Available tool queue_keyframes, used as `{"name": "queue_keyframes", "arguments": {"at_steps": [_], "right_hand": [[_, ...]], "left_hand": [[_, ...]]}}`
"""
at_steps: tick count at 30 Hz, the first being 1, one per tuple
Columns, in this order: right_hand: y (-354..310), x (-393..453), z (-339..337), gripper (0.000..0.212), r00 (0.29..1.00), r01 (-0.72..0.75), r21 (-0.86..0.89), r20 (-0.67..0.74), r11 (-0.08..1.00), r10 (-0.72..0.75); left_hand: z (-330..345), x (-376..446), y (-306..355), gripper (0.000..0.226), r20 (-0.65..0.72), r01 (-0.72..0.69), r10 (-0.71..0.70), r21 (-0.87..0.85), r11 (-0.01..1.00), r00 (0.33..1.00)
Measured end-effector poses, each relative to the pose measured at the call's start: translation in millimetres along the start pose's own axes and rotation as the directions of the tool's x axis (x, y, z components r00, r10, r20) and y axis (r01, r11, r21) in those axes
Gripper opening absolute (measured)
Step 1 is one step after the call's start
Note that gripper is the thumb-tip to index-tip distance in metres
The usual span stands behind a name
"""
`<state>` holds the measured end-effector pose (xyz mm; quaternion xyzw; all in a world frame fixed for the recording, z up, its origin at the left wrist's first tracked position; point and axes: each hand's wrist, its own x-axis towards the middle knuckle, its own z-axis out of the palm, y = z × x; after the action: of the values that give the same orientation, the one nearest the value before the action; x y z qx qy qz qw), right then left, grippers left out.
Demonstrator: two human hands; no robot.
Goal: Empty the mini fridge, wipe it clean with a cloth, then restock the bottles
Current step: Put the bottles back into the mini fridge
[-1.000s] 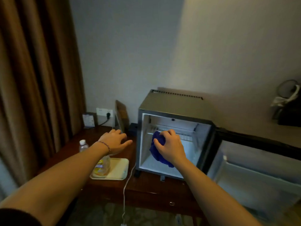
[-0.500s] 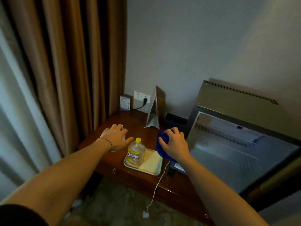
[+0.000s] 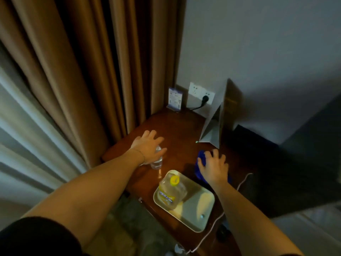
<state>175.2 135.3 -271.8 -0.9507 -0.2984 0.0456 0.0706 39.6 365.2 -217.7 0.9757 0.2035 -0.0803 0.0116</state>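
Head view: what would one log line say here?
left hand over clear bottle | right hand on blue cloth | yellow-capped bottle on tray

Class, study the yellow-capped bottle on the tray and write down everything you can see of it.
The bottle is clear plastic with a yellow screw cap and a yellow label with blue lettering too blurred to read. It holds a pale yellowish liquid. It stands upright, seen from above, at the left end of a pale rectangular tray on the dark wooden table. Only the tray touches it; neither hand does.
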Motion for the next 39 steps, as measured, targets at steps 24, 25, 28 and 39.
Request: {"name": "queue_keyframes", "arguments": {"at_steps": [24, 25, 28, 39], "right_hand": [[-11, 94, 95, 0.059, 0.95, -0.005, -0.061, 0.311, 0.998, 0.023], [-11, 90, 88, 0.06, 0.957, 0.016, -0.043, 0.292, 0.999, -0.003], [-17, 69, 65, 0.058, 0.986, 0.096, -0.007, 0.14, 0.995, -0.094], [-86, -40, -28, 0.045, 0.969, 0.205, 0.195, -0.176, 0.959, -0.172]], "left_hand": [[66, 80, -1, 0.023, -0.019, 0.061, -0.066, -0.169, 0.984, 0.998], [65, 79, 0, 0.023, -0.019, 0.055, -0.06, -0.17, 0.984, 0.998], [61, 68, 3, 0.02, 0.007, 0.03, -0.029, -0.194, 0.981, 1.0], [9, -4, 2, 0.019, -0.102, -0.13, 0.111, -0.197, 0.972, 0.989]]}}
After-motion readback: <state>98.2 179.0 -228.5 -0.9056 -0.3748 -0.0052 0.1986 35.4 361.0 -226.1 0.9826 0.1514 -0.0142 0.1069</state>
